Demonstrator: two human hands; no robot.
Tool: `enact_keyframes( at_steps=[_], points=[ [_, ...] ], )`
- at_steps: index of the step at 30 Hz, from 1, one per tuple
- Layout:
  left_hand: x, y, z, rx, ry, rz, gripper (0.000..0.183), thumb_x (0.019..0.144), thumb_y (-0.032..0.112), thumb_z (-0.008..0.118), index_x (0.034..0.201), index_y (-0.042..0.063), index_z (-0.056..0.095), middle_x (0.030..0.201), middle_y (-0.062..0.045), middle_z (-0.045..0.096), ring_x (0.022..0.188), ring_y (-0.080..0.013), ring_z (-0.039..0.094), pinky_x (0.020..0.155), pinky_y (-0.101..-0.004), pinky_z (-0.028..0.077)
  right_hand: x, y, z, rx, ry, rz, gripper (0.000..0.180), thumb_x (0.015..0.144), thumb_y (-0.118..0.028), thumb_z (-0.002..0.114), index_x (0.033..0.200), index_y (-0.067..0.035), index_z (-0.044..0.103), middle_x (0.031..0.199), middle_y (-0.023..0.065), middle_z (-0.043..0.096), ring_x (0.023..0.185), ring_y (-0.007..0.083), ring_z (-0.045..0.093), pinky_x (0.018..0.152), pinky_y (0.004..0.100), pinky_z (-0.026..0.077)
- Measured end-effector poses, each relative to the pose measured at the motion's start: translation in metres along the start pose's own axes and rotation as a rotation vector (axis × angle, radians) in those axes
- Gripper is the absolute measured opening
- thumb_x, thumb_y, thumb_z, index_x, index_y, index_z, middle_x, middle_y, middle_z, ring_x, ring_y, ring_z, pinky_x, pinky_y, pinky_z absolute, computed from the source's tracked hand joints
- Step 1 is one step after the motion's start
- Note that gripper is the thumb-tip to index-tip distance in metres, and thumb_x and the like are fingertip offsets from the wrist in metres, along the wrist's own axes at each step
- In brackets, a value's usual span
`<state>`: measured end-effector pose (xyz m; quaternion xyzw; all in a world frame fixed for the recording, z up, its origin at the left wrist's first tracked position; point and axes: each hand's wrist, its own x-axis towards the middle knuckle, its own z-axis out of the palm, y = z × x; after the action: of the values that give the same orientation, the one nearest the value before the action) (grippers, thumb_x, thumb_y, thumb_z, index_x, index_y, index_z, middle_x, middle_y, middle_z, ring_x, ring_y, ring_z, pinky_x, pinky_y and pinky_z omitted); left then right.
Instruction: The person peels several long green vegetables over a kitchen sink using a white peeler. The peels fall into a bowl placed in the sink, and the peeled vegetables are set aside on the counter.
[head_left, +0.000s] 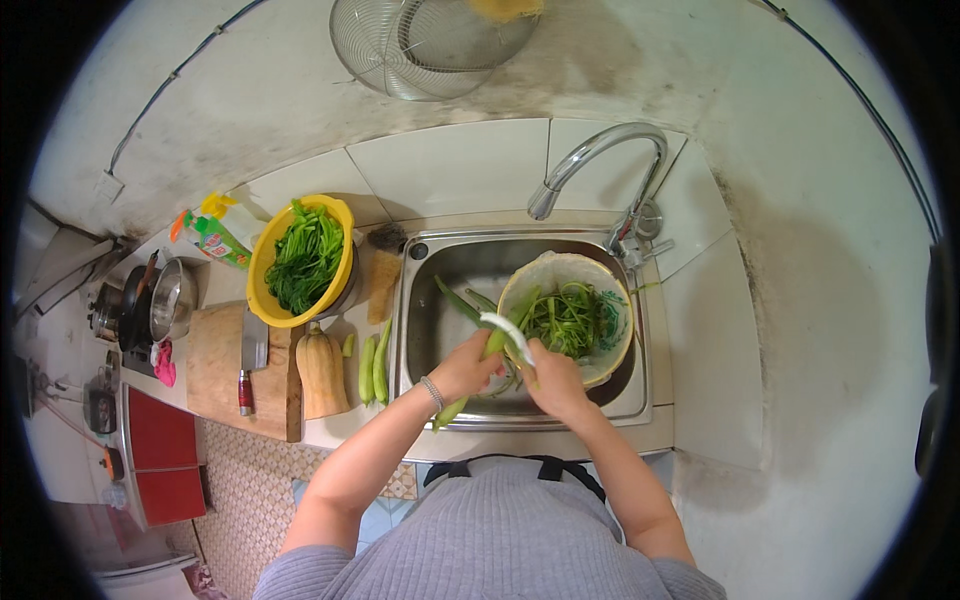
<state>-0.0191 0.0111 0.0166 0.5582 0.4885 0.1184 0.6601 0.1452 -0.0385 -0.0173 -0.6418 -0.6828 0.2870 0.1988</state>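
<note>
Over the stainless steel sink (450, 262), my left hand (463, 367) grips a long green gourd (452, 412), likely a luffa, held slantwise. My right hand (553, 379) is closed on a white-handled peeler (510, 334) whose far end lies against the gourd near my left fingers. Just beyond my hands, a pale bowl with a yellow rim (616, 349) stands in the sink, holding green peelings and stems (574, 319). More long green gourds (457, 300) lie in the sink to the left of the bowl, partly hidden by my left hand and the peeler.
A chrome faucet (600, 150) arches behind the bowl. Left of the sink are green gourds (367, 371), a butternut squash (322, 375), a yellow basin of leafy greens (259, 281), and a wooden board (210, 367) bearing a cleaver (255, 341). Spray bottles (221, 244) stand near the wall.
</note>
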Motion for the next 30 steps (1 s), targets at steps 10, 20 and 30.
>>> enact_keyframes(
  at_steps=[10, 20, 30],
  points=[
    [-0.020, -0.004, -0.009, 0.513, 0.122, 0.271, 0.022, 0.085, 0.021, 0.049, 0.095, 0.001, 0.047, 0.067, -0.009, 0.053, 0.062, -0.0189, 0.053, 0.059, -0.0315, 0.042, 0.021, 0.055, -0.027, 0.068, 0.061, 0.354, 0.023, 0.083, -0.020, 0.049, 0.093, 0.000, 0.049, 0.077, 0.0205, 0.059, 0.072, 0.0372, 0.057, 0.064, 0.0453, 0.043],
    [-0.001, 0.010, 0.011, 0.489, 0.148, 0.218, 0.022, 0.084, 0.021, 0.048, 0.087, 0.000, 0.046, 0.061, -0.011, 0.052, 0.056, -0.0198, 0.052, 0.055, -0.0321, 0.042, -0.002, 0.012, -0.004, -0.006, 0.028, 0.058, 0.017, 0.081, -0.018, 0.046, 0.087, -0.003, 0.047, 0.067, 0.0198, 0.058, 0.064, 0.0371, 0.057, 0.057, 0.0478, 0.043],
    [-0.009, 0.001, 0.008, 0.670, 0.284, 0.171, 0.023, 0.084, 0.026, 0.047, 0.089, 0.003, 0.050, 0.069, -0.013, 0.059, 0.064, -0.0304, 0.058, 0.059, -0.0378, 0.043, 0.006, 0.046, -0.013, 0.189, 0.081, 0.145, 0.022, 0.082, -0.023, 0.048, 0.092, -0.003, 0.052, 0.072, 0.0214, 0.058, 0.068, 0.0369, 0.057, 0.062, 0.0454, 0.044]
  ],
)
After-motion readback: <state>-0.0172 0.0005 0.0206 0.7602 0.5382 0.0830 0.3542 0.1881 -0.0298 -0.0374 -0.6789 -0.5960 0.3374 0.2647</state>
